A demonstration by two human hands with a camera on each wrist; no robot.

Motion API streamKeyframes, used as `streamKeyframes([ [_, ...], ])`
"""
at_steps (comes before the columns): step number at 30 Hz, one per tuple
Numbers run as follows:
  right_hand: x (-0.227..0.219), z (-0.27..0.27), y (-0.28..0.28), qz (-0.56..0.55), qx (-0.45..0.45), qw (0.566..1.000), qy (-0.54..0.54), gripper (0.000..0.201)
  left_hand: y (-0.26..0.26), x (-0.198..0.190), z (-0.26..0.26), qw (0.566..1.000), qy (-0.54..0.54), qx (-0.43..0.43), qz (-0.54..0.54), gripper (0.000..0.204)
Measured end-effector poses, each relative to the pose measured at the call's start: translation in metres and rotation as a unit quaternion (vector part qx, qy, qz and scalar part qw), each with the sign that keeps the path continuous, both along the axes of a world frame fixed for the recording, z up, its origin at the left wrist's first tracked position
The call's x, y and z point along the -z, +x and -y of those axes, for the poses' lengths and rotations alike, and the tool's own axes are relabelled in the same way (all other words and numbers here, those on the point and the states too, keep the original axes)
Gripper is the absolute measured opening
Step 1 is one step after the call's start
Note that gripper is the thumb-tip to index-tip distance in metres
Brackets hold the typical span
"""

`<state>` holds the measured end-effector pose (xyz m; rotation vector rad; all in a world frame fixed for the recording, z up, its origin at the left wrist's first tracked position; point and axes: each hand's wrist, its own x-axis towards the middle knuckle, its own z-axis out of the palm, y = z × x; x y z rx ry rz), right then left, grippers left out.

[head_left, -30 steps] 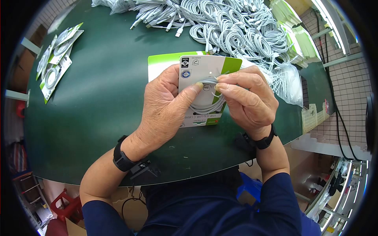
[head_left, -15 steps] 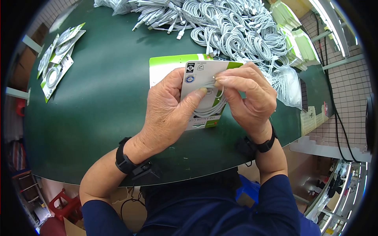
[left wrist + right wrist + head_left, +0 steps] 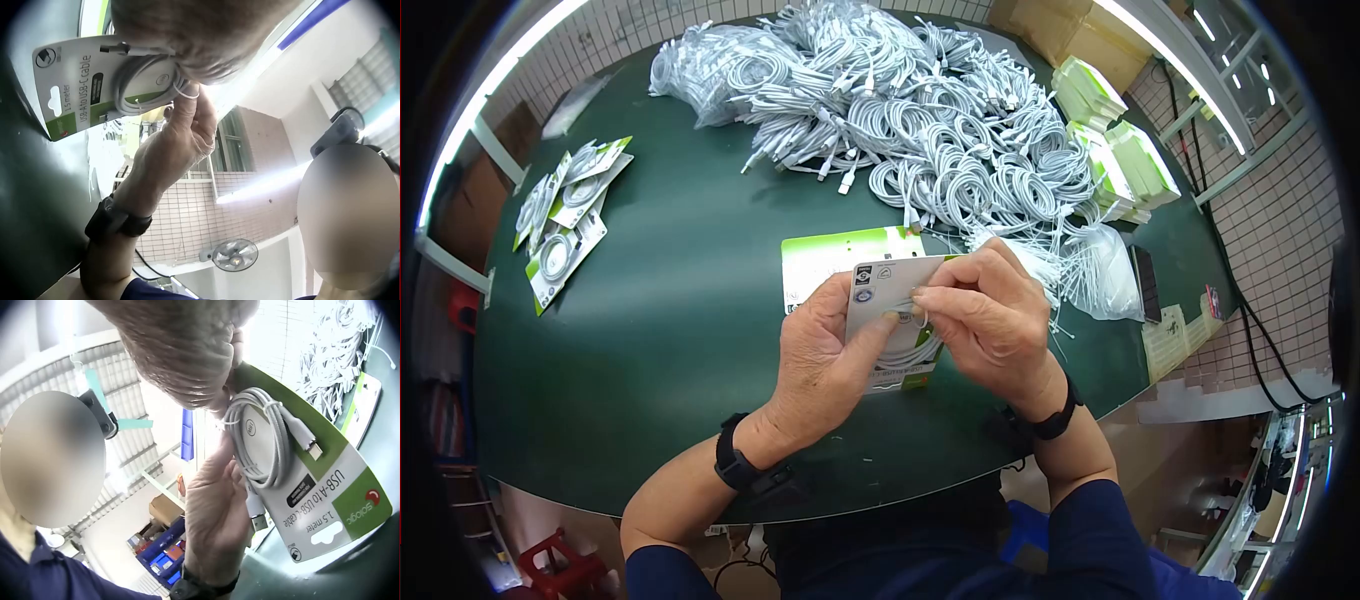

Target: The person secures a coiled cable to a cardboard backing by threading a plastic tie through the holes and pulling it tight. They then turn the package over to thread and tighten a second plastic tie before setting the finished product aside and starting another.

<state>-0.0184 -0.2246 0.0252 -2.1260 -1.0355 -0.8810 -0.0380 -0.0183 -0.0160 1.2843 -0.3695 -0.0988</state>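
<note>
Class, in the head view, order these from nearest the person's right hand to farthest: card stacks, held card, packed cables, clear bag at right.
1. Held card: just left of the right hand.
2. Clear bag: just to its right.
3. Card stacks: farther off, upper right.
4. Packed cables: far left.

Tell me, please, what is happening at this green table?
A person is putting a cable on its retail card, it seems. The left hand holds the printed card with a coiled cable against it, while the right hand pinches at a thin white tie by the coil. Several carded cables lie at the left, and a large pile of loose cables lies beyond the hands.
</note>
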Motion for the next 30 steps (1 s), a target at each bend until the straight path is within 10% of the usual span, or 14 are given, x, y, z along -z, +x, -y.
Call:
streamKeyframes([
  [8, 0.000, 0.013, 0.002, -0.173, -0.005, 0.958, 0.227, 0.025, 0.002, -0.011, 0.000, 0.999, -0.029, -0.001, -0.022, 0.032],
  [17, 0.023, 0.027, 0.017, -0.671, -0.255, 0.604, 0.346, 0.023, -0.007, -0.010, 0.004, 0.999, -0.040, 0.035, -0.012, 0.033],
  [30, 0.035, 0.026, 0.023, -0.656, -0.314, 0.592, 0.348, 0.032, -0.010, -0.010, 0.007, 0.998, -0.002, 0.056, 0.009, 0.036],
])
